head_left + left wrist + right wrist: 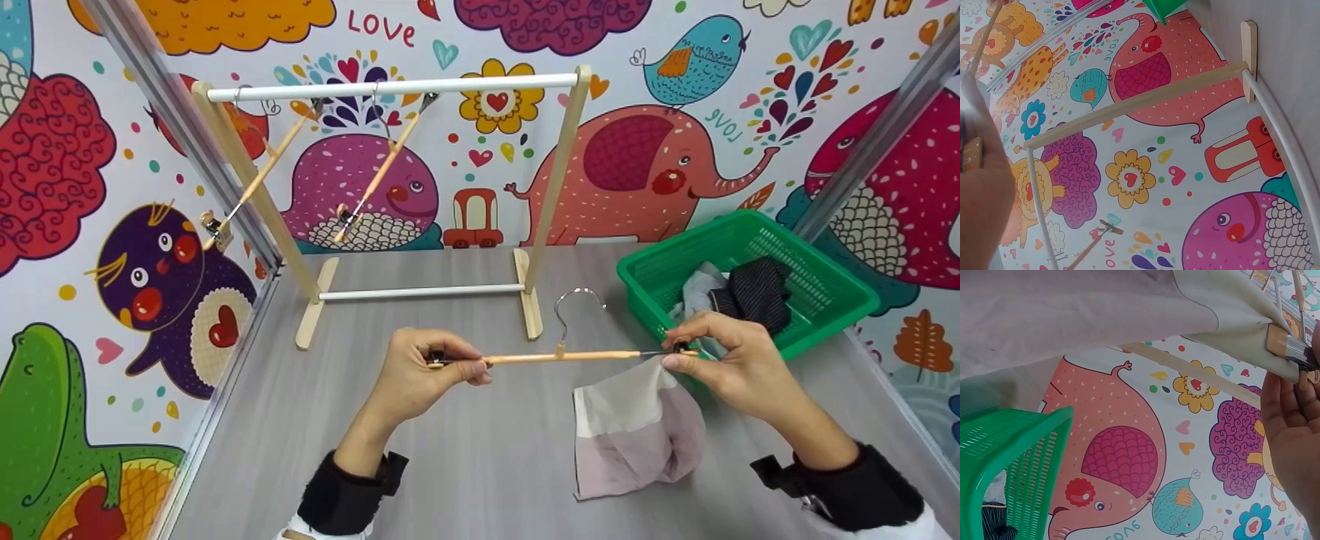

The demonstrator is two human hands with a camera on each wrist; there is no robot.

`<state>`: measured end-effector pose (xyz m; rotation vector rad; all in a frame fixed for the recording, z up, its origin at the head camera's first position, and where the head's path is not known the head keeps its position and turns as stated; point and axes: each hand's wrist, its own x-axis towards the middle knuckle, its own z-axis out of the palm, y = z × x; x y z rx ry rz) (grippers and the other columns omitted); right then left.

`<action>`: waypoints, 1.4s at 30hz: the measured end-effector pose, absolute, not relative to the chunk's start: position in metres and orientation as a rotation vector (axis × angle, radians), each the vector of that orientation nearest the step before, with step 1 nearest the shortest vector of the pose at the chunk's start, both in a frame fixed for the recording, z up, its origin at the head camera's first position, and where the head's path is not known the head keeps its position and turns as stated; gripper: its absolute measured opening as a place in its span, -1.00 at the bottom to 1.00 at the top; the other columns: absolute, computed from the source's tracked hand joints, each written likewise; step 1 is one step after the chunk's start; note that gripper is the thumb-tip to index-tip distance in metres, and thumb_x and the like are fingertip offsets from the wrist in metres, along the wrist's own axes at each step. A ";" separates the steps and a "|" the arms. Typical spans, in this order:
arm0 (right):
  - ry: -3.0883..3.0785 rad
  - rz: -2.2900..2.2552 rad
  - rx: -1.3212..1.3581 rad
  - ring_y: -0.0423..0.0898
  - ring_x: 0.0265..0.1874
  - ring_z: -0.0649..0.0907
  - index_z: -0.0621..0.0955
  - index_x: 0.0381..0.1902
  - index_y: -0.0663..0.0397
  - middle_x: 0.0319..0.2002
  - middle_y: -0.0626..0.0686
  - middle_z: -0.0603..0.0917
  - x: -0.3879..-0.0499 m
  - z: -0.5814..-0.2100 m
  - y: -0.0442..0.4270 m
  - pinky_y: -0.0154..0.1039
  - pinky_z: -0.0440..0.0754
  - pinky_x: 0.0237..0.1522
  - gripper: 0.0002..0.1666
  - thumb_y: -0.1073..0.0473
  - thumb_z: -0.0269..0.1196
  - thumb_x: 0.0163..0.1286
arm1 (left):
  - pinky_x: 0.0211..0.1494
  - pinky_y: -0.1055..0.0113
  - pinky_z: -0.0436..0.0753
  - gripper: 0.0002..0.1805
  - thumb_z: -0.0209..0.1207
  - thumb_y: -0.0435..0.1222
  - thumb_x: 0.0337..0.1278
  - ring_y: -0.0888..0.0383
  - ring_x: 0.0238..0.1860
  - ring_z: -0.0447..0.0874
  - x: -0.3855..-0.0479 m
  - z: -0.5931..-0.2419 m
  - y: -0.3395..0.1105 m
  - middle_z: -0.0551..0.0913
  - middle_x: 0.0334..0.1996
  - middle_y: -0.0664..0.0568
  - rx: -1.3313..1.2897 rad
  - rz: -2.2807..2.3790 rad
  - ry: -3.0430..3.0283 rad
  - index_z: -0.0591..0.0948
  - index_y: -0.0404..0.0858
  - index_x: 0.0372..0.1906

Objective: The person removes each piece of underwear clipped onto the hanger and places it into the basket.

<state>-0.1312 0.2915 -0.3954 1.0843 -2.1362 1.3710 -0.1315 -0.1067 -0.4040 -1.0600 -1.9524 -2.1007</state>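
Observation:
A wooden clip hanger [600, 355] with a metal hook is held level above the table. My left hand [420, 375] pinches its left end, thumb and fingers beside the left clip [436, 358]. At the other end, my right hand [739, 367] pinches the right clip [681, 348]. A pink-and-cream cloth item [619, 457] hangs from that end by one upper corner; its left side droops free. In the right wrist view, the clip's wooden pad [1276, 340] lies against the cream part of the cloth. The left wrist view catches only part of the left hand [982, 202].
A wooden rack [556, 180] with a white top rail stands at the back left, and two clip hangers [274, 159] hang from it. On the right, a green basket [637, 281] holds dark striped cloth [757, 289] and grey cloth [699, 289]. Patterned walls enclose the table.

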 end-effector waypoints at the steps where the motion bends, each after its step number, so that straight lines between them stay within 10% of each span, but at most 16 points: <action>1: -2.135 1.374 1.092 -0.24 -0.22 0.75 0.74 -0.16 0.26 -0.31 0.13 0.77 -0.131 -0.395 0.291 -0.48 0.69 -0.16 -0.76 0.30 0.49 0.23 | -0.35 0.08 0.82 -0.96 0.37 -0.65 0.13 0.12 -0.42 0.84 -0.132 -0.404 -0.107 0.77 -0.45 -0.30 -1.061 -2.103 -1.952 0.74 -0.55 -0.31; 22: -2.054 1.397 1.136 -0.26 -0.28 0.74 0.72 -0.25 0.30 -0.35 0.13 0.76 -0.134 -0.396 0.290 -0.51 0.68 -0.18 -0.79 0.27 0.50 0.24 | -0.35 0.07 0.82 -0.93 0.36 -0.68 0.11 0.11 -0.42 0.84 -0.133 -0.405 -0.105 0.77 -0.46 -0.31 -1.074 -2.098 -1.936 0.74 -0.54 -0.32; 42: -2.162 1.268 0.913 -0.25 -0.06 0.70 0.58 0.26 0.43 0.04 0.02 0.76 -0.129 -0.402 0.292 -0.48 0.63 -0.05 -0.25 0.65 0.48 0.05 | -0.35 0.14 0.82 -0.92 0.35 -0.68 0.11 0.11 -0.43 0.84 -0.128 -0.404 -0.111 0.77 -0.43 -0.32 -0.989 -2.145 -1.812 0.71 -0.59 -0.28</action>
